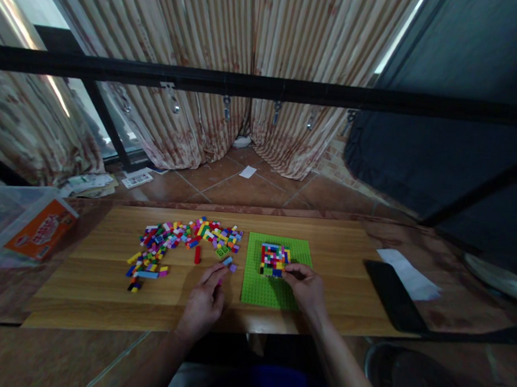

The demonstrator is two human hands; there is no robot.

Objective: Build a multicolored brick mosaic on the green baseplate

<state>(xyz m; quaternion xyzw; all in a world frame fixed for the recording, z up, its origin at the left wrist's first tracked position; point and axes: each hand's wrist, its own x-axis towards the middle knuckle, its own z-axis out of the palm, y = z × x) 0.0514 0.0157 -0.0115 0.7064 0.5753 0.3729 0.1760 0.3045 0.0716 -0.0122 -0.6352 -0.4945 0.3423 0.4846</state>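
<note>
A green baseplate (253,291) lies on the wooden table, bearing a low, many-coloured block of toy bricks (274,257). My right hand (307,287) comes in from the right, its thumb and fingers closed at the block's front right corner. Left of the baseplate, my left hand (205,299) is low over the table with its fingers drawn together. Close to its fingertips are a light blue brick (227,261) and a purple brick (233,268). Something pink shows beside its fingers. Whatever the left fingertips may pinch is too small to tell.
Many loose bricks (183,234) spread across the table's left half, with a red brick stack (197,254) standing nearer me. A clear plastic box (14,228) is beyond the table's left end. A black phone-like slab (394,293) and white paper (407,274) lie at the right.
</note>
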